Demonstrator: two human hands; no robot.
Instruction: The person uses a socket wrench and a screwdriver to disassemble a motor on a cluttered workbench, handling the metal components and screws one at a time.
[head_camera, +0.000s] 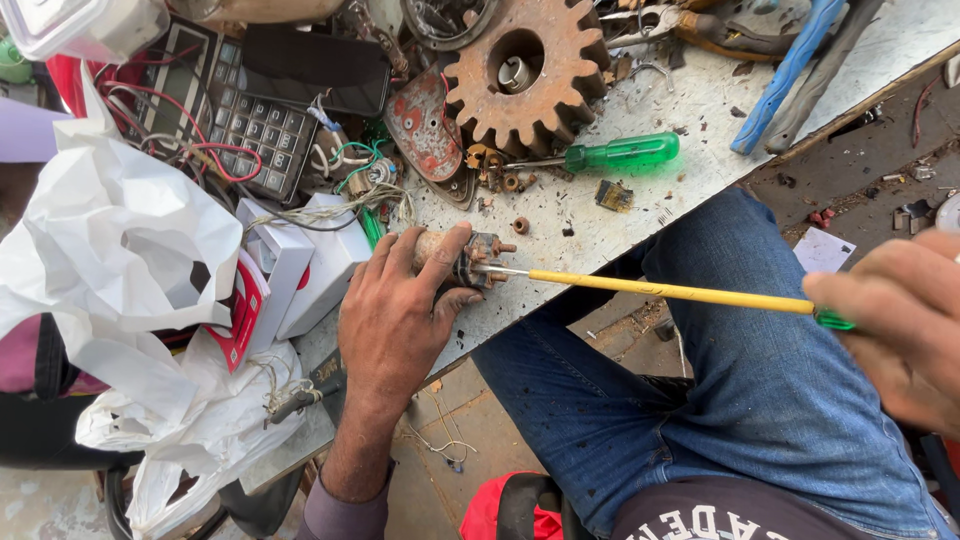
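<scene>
The left hand (395, 320) lies palm down at the near edge of the tabletop (690, 100), its fingers (440, 255) curled around a small rusty metal part (470, 258) that rests on the worn, paint-chipped surface; the thumb presses against the part's side. The right hand (900, 320) is at the right edge of the view, blurred, with its fingers closed on the green handle end of a long screwdriver with a yellow shaft (660, 290). The shaft runs nearly level across the gap above the person's blue jeans (760, 390), and its metal tip meets the rusty part just beside the left thumb. Farther back on the tabletop lies a large rusty gear (525, 70), and just below it a second screwdriver with a clear green handle (620, 152). A few small rusty nuts (520, 225) are scattered between the gear and the held part. To the left stand white cardboard boxes (320, 260), a calculator (255, 130) tangled with red and white wires, and a crumpled white plastic bag (120, 240). A blue-handled tool (790, 70) lies near the far right corner.
</scene>
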